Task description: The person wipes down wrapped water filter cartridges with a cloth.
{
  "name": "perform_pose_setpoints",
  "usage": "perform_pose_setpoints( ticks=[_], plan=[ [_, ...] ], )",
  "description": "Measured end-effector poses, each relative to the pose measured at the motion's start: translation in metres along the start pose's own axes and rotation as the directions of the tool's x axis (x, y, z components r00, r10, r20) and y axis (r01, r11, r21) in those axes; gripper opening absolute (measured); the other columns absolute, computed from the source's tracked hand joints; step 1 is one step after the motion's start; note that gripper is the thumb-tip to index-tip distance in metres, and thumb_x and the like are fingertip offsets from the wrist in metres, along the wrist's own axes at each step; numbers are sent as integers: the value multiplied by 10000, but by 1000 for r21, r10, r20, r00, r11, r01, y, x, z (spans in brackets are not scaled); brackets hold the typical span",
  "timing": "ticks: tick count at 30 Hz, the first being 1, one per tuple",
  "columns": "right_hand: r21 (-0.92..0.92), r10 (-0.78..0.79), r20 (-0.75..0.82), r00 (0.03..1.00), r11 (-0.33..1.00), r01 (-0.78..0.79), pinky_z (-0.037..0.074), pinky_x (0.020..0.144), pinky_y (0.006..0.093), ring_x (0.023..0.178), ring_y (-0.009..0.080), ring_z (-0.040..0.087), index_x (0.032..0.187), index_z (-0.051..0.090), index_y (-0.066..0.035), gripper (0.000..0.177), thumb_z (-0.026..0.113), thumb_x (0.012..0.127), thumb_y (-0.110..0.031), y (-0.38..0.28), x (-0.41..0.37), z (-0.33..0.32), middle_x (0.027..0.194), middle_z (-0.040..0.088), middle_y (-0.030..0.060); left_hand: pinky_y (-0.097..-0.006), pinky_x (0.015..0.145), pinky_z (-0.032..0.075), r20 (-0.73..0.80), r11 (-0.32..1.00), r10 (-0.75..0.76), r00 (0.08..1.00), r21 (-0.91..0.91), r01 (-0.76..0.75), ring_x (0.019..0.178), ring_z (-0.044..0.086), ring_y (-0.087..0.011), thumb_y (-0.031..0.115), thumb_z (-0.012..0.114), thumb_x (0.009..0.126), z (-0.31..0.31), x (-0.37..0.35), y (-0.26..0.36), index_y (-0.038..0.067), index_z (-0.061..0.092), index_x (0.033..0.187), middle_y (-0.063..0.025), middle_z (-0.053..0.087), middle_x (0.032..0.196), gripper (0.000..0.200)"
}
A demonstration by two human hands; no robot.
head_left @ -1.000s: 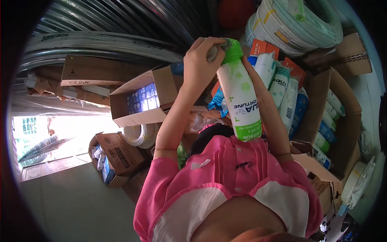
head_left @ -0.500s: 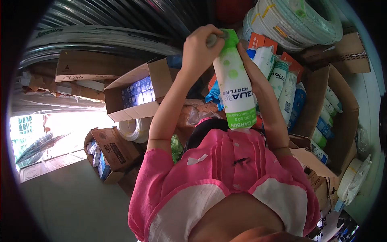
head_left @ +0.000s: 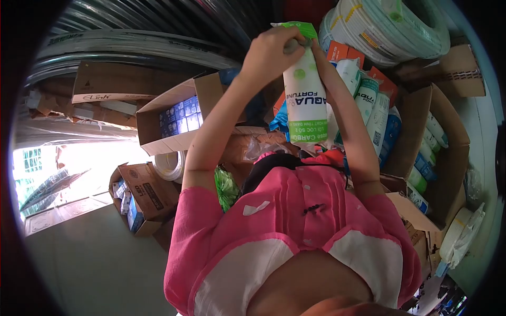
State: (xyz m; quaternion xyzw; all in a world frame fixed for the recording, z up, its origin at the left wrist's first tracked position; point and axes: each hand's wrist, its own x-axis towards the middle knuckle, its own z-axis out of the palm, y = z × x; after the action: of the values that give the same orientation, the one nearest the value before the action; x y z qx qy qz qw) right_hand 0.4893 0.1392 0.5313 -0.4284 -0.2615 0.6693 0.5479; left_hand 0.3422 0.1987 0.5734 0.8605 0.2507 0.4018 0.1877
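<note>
A water filter cartridge (head_left: 307,100) in white and green "Aqua Fortune" wrap is held up before my chest, its "Carbon" end towards me. My right hand (head_left: 319,57) grips its far upper part from the right side; most of those fingers are hidden behind it. My left hand (head_left: 274,52) is closed with curled fingers around a small greyish wad (head_left: 293,46), perhaps a cloth, pressed against the cartridge near its far end. Loose green wrap (head_left: 300,27) sticks out beyond my fingers.
More wrapped cartridges (head_left: 365,100) stand to the right, beside an open carton (head_left: 448,142) holding others. Coiled white hose (head_left: 369,34) lies at the upper right. On the left are an open box of blue packs (head_left: 205,102), an LED carton (head_left: 153,192) and dark pipes (head_left: 158,26).
Both hands have moved the cartridge farther from my body, and it now stands straighter. My left hand, with the greyish wad, has shifted slightly right and down along it.
</note>
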Motion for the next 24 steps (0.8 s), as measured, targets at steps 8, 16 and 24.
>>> perform_pose_setpoints(
  ticks=[8,16,24],
  plan=[
    [-35,-236,-69,969,971,234,577,642,332,732,176,683,1097,610,-62,542,348,1050,-534,-17,23,-17,890,678,67,-422,634,539,392,987,109,914,66,-146,744,659,-295,217,698,806,-5,-59,51,158,660,935,-70,598,841,147],
    [26,-134,64,989,991,133,572,768,332,883,172,684,1252,557,-102,549,391,1027,-575,-22,17,4,1038,671,59,-383,645,538,-45,986,-79,996,142,84,725,657,-293,173,691,810,-12,-26,30,145,703,968,-83,619,858,161],
    [215,-199,49,979,959,185,566,787,376,879,209,688,1198,612,-80,526,469,1008,-549,-44,43,-30,1014,698,85,-316,781,490,-4,928,-199,980,-322,187,847,610,-205,107,631,924,11,-72,26,44,630,1075,-103,633,911,164]
  ],
)
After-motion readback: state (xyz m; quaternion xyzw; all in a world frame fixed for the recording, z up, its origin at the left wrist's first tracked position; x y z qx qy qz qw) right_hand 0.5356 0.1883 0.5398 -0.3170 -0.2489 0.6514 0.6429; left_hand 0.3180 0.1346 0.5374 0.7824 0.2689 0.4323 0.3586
